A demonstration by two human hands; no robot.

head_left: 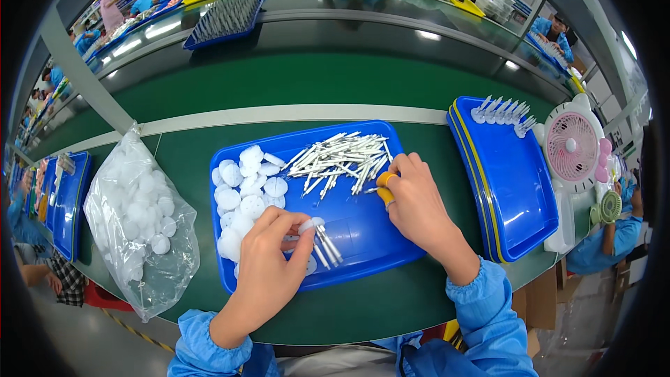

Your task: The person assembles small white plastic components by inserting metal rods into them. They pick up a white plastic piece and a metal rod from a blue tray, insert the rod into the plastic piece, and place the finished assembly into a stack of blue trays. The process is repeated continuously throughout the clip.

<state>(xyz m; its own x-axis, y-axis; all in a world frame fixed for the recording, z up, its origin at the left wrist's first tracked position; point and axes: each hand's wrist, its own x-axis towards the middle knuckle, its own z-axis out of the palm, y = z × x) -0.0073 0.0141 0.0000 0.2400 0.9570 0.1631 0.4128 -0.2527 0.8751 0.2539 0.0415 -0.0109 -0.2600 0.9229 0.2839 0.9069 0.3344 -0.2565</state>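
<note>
While my left grip (269, 255) pinches a white disc (307, 226), my right grip (420, 206) holds a yellow-handled tool (385, 196). Blue tray (366, 241) beneath.

- No legible txt, nos. or signs in view.
- L: clear plastic bag (184, 246), no readable print.
- Ctr, near: blue tray (370, 230), ditto.
- R: stacked trays (513, 192) & pink-white fan (571, 145), ditto.
- Far bkgd: too small/blurry to read.

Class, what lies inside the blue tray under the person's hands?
In the blue tray, white discs heap at the left; thin white sticks lie piled at the back. Its floor beneath both piles is covered, as is whatever the left hand hides.
</note>
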